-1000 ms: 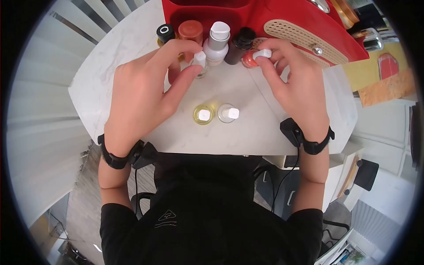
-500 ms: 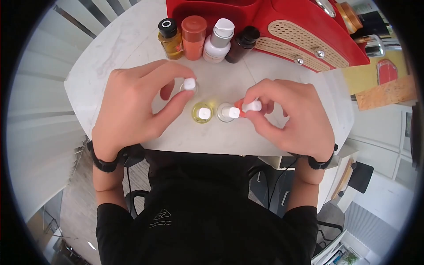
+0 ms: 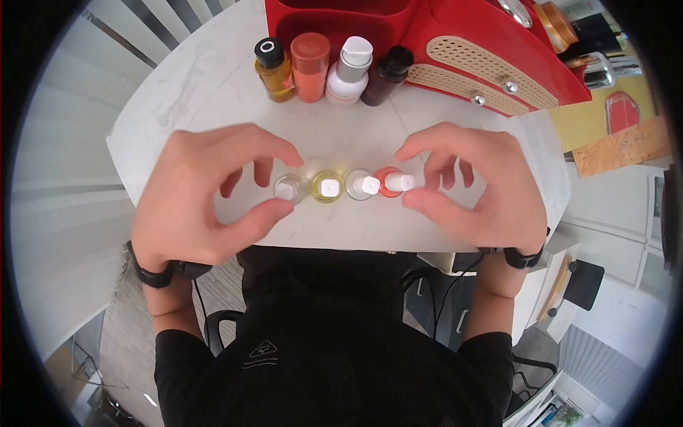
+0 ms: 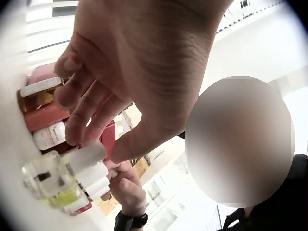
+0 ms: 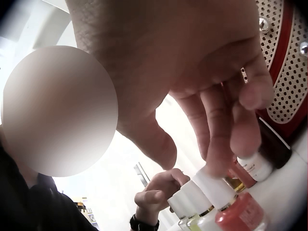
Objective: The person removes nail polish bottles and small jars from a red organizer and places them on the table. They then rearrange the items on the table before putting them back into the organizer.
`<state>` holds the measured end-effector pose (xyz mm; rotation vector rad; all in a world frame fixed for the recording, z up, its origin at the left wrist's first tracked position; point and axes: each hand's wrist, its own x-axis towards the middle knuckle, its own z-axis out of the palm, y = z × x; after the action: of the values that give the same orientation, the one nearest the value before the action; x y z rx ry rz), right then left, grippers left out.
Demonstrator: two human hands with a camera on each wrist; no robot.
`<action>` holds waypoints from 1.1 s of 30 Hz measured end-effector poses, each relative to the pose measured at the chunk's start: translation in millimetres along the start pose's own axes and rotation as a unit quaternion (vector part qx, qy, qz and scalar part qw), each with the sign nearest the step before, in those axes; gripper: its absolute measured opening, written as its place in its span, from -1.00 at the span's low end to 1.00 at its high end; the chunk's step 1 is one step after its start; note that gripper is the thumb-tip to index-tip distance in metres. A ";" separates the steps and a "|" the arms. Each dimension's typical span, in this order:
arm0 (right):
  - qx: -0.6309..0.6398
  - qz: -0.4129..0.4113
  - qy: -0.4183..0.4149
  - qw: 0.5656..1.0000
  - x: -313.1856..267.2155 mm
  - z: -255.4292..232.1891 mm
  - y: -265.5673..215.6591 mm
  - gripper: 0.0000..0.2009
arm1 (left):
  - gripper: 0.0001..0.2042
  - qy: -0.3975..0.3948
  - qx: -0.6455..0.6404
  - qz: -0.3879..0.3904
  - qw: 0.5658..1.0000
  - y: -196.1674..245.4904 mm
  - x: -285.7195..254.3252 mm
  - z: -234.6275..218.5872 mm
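Observation:
Small nail polish bottles with white caps stand in a row on the white table. From left to right they are a clear bottle, a yellow bottle, a second clear bottle and a red bottle. My left hand is beside the left clear bottle, its thumb and index finger spread apart around the cap. At the other end, my right hand has thumb and fingers parted near the red bottle's cap. Neither hand grips anything.
Behind the row stand an amber bottle with a black cap, an orange-red bottle, a white pump bottle and a dark bottle. A red organizer with woven drawer fronts sits at the back right.
Both hands came toward the body, each carrying a nail polish bottle. The clear one now stands at the row's left end, the red one at its right, and both hands have let go.

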<state>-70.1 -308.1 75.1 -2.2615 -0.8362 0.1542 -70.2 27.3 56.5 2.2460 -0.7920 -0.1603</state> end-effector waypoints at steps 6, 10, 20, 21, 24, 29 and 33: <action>-0.050 0.005 0.207 0.977 22.7 15.3 22.6 -0.67 | -0.78 0.102 0.065 0.114 0.986 -8.7 61.8 -28.1; -0.102 -0.011 0.222 0.970 35.3 12.8 23.3 -0.67 | -0.69 0.127 0.198 0.189 0.953 -16.2 86.5 -30.5; -0.173 0.015 0.203 0.964 44.6 17.8 27.7 -0.66 | -0.56 0.129 0.211 0.213 0.945 -36.6 78.1 -23.3; -0.172 0.016 0.199 0.965 42.1 17.2 27.3 -0.66 | -0.54 0.124 0.208 0.211 0.947 -37.7 78.5 -22.5; -0.117 0.001 0.211 0.970 33.9 13.0 27.0 -0.67 | -0.53 0.107 0.192 0.222 0.950 -45.2 80.8 -21.9; -0.056 -0.020 0.119 0.991 23.3 -4.1 20.5 -0.64 | -0.52 0.111 0.169 0.178 0.963 -43.7 75.4 -16.4; -0.012 -0.039 0.060 0.997 19.6 -1.3 20.3 -0.61 | -0.53 0.129 0.223 0.233 0.938 -36.3 71.9 -26.4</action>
<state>-43.7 -307.9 65.1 -2.2333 -0.8643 -0.0277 14.2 20.6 59.2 2.3388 -1.2801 0.5819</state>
